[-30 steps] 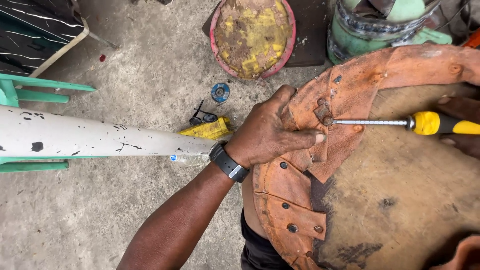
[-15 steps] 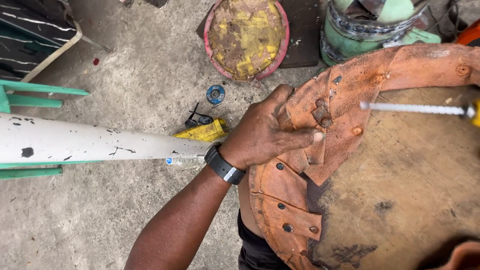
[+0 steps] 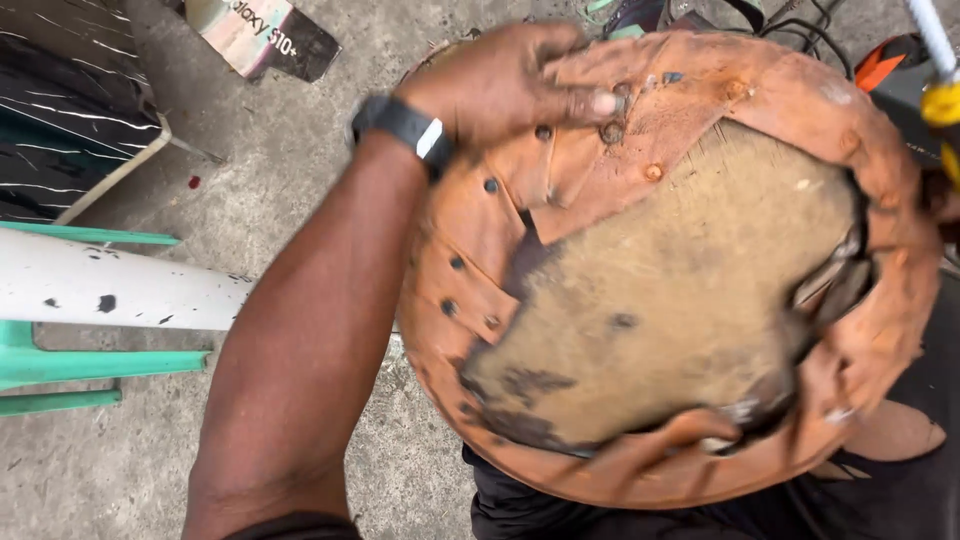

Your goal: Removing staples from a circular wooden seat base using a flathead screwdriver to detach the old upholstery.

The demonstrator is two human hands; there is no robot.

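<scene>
One box: flat carton [image 3: 262, 35], pale with a dark end, lies top left on the floor.
Your left hand [image 3: 505, 85]: fingers pressed on orange cover [image 3: 560, 170], clasping nothing.
Your right hand [image 3: 940, 195]: barely visible; grip unclear.

Left hand [image 3: 500, 85] on round seat [image 3: 670, 300]

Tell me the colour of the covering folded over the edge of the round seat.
The covering is orange-brown, worn and stained; the head view shows it best.

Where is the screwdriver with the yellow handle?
In the head view, the screwdriver is at the top right corner, its metal shaft pointing up, just past the right rim of the round orange seat, far from the left hand.
</scene>
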